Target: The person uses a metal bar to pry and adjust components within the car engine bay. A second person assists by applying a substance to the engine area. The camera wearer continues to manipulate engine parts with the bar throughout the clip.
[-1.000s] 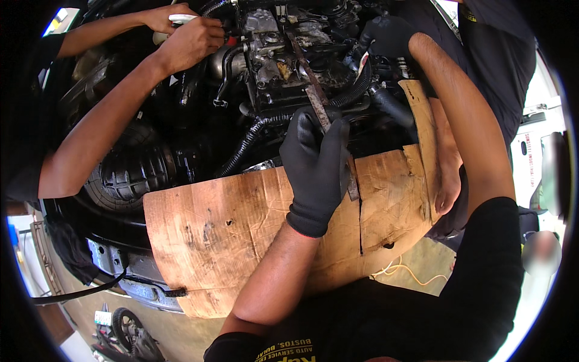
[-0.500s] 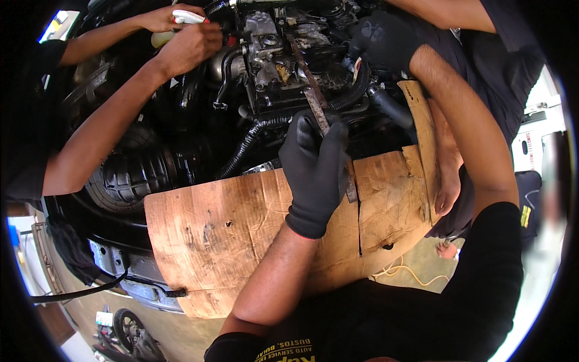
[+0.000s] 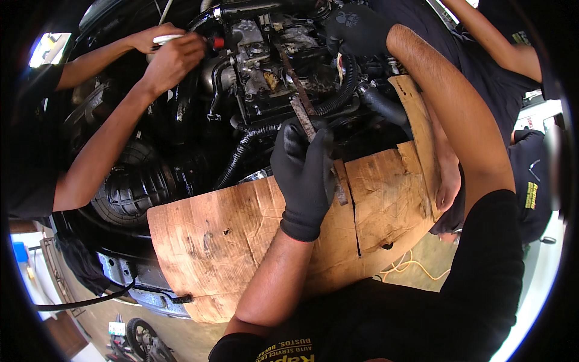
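My left hand (image 3: pixel 303 175), in a black glove, is closed round rusty flat metal bars (image 3: pixel 305 120) above the cardboard's upper edge. One bar reaches forward over the engine (image 3: pixel 265 78); a lower end sticks out below my fingers against the cardboard. Whether these are two separate bars or one jointed piece, I cannot tell. My right hand (image 3: pixel 357 31), gloved too, is at the far right side of the engine beside a black corrugated hose (image 3: pixel 345 84). Its fingers point down among the parts and are mostly hidden, so what they touch does not show.
Stained cardboard (image 3: pixel 211 241) covers the car's front edge. At the left, another person's hands (image 3: pixel 175 57) hold a white-topped spray bottle (image 3: pixel 167 38) over the bay. More people stand at the right, a bare foot (image 3: pixel 447 187) by the cardboard. A yellow cord (image 3: pixel 416 263) lies on the floor.
The view has shifted slightly. My left hand still grips the rusty metal, and my right hand stays at the engine's far right. The other person's spray bottle has tilted and sits lower among their hands.
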Motion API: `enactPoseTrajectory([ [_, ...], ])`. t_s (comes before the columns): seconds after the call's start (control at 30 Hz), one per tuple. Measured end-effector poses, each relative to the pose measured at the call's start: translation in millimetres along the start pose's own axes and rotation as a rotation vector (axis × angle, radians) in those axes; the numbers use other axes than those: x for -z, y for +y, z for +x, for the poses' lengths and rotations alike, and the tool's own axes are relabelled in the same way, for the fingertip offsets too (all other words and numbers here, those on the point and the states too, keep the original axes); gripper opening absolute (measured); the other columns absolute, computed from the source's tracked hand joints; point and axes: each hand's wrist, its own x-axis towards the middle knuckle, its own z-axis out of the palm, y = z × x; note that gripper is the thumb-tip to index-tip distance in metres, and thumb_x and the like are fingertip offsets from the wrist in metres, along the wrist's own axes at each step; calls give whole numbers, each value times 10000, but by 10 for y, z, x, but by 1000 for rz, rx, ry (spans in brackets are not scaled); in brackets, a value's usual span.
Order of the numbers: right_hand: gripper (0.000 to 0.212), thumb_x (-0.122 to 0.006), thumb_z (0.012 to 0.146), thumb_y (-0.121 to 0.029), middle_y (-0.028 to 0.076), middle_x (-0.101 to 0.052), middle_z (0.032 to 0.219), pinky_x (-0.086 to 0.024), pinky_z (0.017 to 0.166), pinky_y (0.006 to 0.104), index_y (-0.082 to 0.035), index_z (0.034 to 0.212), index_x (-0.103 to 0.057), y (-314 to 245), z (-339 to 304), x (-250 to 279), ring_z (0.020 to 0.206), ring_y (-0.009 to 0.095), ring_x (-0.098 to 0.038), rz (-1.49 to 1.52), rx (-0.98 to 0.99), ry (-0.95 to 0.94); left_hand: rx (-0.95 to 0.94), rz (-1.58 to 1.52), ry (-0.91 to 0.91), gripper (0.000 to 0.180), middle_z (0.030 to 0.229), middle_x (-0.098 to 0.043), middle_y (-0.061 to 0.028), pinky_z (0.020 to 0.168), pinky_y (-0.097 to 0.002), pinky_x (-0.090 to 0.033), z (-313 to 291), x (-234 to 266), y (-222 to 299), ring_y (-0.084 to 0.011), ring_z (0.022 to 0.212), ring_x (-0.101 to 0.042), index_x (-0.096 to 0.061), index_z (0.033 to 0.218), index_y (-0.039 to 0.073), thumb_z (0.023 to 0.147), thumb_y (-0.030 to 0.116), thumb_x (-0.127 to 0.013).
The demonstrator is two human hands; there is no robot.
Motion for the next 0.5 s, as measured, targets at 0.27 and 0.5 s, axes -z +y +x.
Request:
enactPoseTrajectory([
  [0.27,70,-693,753,-157,100,-707,787,-535,715,434,-127,739,-755,-739,407,342,774,300,-690,-488,-111,-70,-6,0,11,99,962,-649,-12,756,-228,-464,-9,74,40,-49,858,-557,-603,1067,14,971,-8,-608],
  [0.5,100,-676,735,-188,99,-693,671,-532,618,437,-138,674,-738,-536,351,565,684,298,-705,-534,-104,-130,-32,-17,17,88,980,-646,-21,765,-221,-465,0,77,54,-46,878,-554,-595,1062,14,977,-10,-602],
])
